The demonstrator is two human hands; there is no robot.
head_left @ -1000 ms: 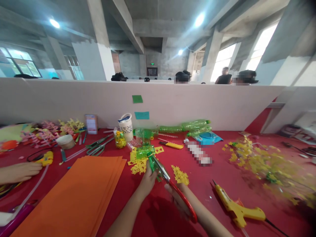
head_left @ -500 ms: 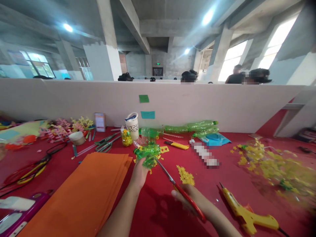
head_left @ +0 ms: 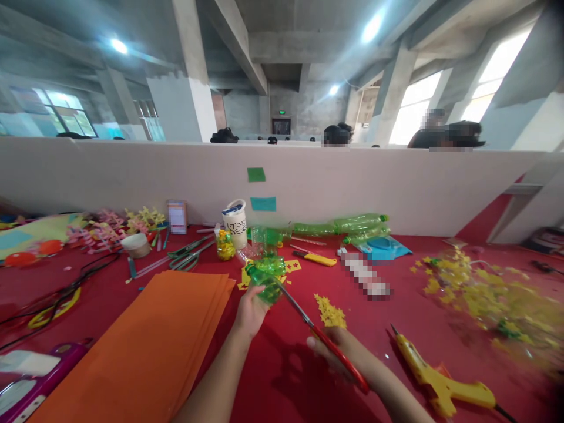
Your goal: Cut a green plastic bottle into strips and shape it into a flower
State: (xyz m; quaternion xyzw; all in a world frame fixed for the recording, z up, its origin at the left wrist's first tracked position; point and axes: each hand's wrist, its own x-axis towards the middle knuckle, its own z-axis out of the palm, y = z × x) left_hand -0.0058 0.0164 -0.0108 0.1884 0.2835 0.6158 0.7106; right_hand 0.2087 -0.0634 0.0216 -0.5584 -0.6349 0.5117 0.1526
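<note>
My left hand (head_left: 252,311) is closed around a cut piece of green plastic bottle (head_left: 267,288), held above the table. In my right hand (head_left: 337,349) is a pair of red-handled scissors (head_left: 304,314); the blades point up and left, with their tips at the edge of the green plastic. Whether the blades are apart I cannot tell. Just behind the held piece lies more green bottle plastic (head_left: 277,265), with yellow star-punched scraps (head_left: 293,266) beside it. A heap of small yellow stars (head_left: 329,311) sits just beyond my right hand.
Orange sheets (head_left: 132,346) lie on the left of the red table (head_left: 268,388). A yellow glue gun (head_left: 436,376) and yellow star sprays (head_left: 489,299) occupy the right. Farther back are a yellow cutter knife (head_left: 319,258), green bottles (head_left: 361,224), a white cup (head_left: 235,226) and green-handled scissors (head_left: 191,255).
The green plastic piece has turned slightly in my left hand, so its neck now points up and left. My right hand and the scissors have hardly moved.
</note>
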